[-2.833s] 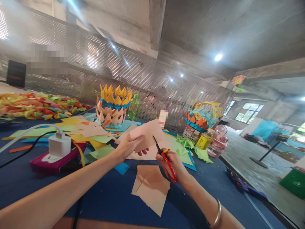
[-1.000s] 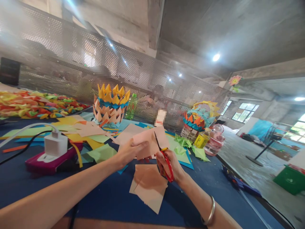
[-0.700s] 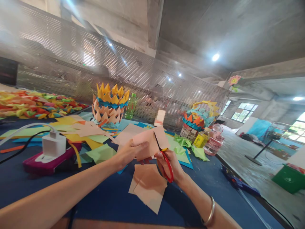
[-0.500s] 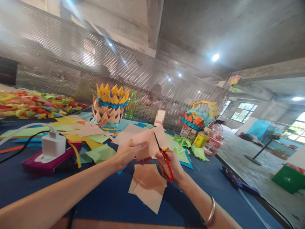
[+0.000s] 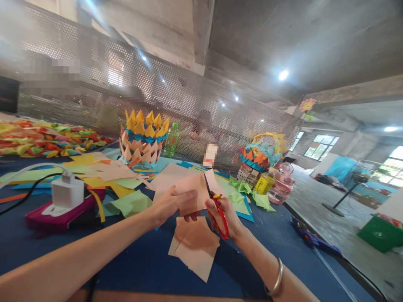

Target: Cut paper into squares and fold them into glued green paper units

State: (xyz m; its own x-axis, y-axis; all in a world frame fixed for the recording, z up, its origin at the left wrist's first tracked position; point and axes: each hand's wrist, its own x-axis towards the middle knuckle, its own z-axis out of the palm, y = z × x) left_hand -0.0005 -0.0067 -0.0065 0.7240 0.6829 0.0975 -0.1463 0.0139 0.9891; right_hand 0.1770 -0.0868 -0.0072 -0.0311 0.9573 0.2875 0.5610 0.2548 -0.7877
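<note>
The peach paper sheet [image 5: 192, 193] is being held up just above the blue counter [image 5: 141, 260], near its middle, tilted with its face toward the camera. Its edges are looking straight, its surface flat with a soft bend where it is being pinched. The left hand [image 5: 168, 203] is reaching in from the lower left with the forearm stretched long across the counter; the thumb is lying on the sheet's near face and the fingers are curling behind it, clamping the left part of the sheet. The right hand [image 5: 225, 214] is coming in from the lower right, wrist bent upward, a metal bangle [image 5: 276, 280] sitting on the forearm. It is gripping the red-handled scissors [image 5: 215, 207], fingers closed through the loops. The dark blades are pointing up and away and are crossing the sheet's right edge; whether they are parted cannot be told.

Directly below the hands, loose peach paper pieces [image 5: 193, 247] are lying flat on the counter, overlapping one another. Left of them, green and yellow sheets [image 5: 126, 197] are spreading out, and a white charger [image 5: 64, 191] is sitting plugged into a magenta power strip [image 5: 59, 209]. Farther back, a folded-paper crown-shaped basket [image 5: 141, 138] is standing beside a green bottle [image 5: 171, 140]. To the right, a second paper basket with a handle [image 5: 261, 161] is standing near a yellow-labelled bottle [image 5: 265, 182].
</note>
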